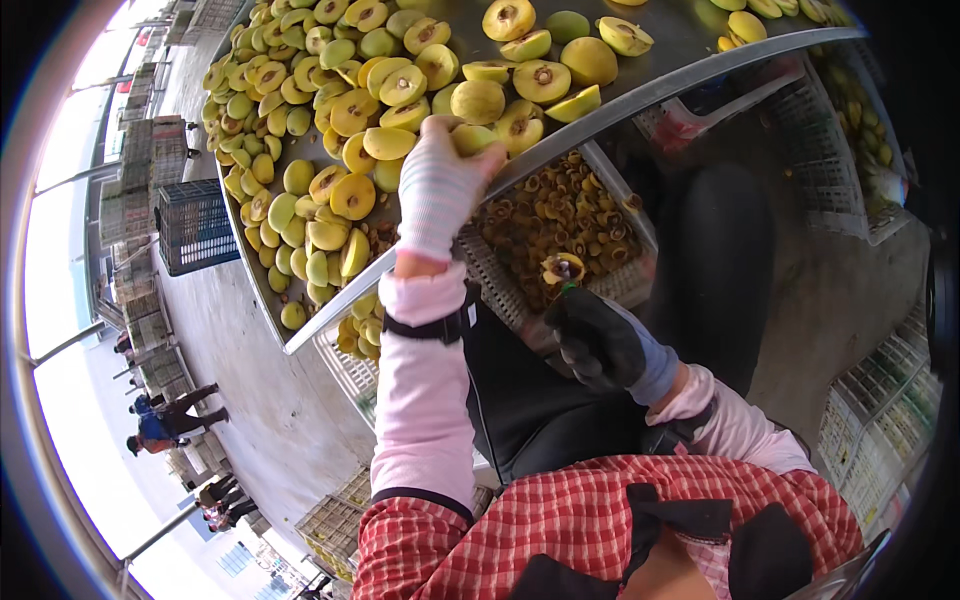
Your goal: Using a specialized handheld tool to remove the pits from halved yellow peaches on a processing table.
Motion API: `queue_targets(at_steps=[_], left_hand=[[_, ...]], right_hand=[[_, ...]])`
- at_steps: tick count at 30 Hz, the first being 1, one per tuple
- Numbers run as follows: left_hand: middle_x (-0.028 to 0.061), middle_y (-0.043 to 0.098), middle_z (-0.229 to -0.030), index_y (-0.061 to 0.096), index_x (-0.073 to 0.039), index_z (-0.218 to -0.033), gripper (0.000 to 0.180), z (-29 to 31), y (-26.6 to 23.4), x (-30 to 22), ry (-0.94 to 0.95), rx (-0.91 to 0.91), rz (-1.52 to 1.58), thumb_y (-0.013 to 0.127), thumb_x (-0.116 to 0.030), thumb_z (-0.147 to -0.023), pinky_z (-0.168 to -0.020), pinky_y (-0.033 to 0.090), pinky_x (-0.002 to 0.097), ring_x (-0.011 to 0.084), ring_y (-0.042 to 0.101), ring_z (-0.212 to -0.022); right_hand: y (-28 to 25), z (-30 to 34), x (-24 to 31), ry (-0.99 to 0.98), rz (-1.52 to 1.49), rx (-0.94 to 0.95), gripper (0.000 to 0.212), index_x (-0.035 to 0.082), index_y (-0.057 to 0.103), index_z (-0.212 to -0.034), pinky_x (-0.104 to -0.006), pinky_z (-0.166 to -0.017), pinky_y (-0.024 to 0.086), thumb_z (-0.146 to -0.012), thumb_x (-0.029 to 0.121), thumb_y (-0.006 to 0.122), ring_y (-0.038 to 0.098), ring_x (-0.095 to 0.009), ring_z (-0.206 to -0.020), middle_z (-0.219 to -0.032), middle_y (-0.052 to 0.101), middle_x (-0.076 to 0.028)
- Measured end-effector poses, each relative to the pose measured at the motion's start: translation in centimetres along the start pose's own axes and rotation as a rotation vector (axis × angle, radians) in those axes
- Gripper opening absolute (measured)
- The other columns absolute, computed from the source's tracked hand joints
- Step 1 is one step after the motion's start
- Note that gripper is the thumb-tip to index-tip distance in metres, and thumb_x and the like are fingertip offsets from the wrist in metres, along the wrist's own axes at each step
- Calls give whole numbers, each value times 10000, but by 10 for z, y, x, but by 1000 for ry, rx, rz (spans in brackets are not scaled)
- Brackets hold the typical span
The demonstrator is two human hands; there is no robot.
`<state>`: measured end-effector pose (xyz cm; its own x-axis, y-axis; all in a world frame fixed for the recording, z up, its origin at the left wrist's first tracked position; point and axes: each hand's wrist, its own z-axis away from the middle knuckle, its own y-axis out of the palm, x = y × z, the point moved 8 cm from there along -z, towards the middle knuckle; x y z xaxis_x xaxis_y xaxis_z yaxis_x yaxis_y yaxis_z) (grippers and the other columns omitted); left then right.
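My left hand (438,195), in a pale striped glove with bare fingertips, pinches a yellow-green peach-like fruit half (474,139) at the near rim of the metal table (590,127). Halved fruit (352,196) with brown centres lies heaped around it. Lower right, my right hand (598,342), in a dark-palmed glove, is closed around a small tool (568,287), of which only a green bit shows. At the tool's tip sits a brown-centred fruit piece (563,268), over a crate (490,275) of brown-yellow scooped-out pieces. The fist hides the tool's handle.
Under the table's left part stands another crate with fruit (360,330). A white crate (830,190) is at the right, with more crates (880,420) below it. A dark blue crate (195,228) stands on the floor at left; people (165,420) and stacked crates (128,200) are farther off.
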<state>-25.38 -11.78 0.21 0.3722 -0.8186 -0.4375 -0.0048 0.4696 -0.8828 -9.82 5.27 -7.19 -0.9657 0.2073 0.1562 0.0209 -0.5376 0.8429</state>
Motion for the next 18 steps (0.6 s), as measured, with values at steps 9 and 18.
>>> queue_targets(at_steps=[9, 18], left_hand=[[123, 594, -1052, 474, -13, -1256, 502, 124, 21, 9, 20, -29, 1296, 565, -203, -800, -907, 422, 271, 183, 568, -988], [150, 641, -950, 521, 8, -1188, 425, 158, 36, 8, -33, -170, 1239, 490, -319, -919, -840, 455, 290, 186, 593, -868]], right_hand=[[26, 3, 22, -198, 81, 134, 429, 60, 566, -880, -187, -331, 286, -953, 471, 468, 395, -53, -355, -555, 484, 16], [43, 30, 26, -1120, 1299, -122, 226, -28, 542, -1077, -386, -720, 456, -925, 140, 550, 588, -317, -842, -939, 584, -153]])
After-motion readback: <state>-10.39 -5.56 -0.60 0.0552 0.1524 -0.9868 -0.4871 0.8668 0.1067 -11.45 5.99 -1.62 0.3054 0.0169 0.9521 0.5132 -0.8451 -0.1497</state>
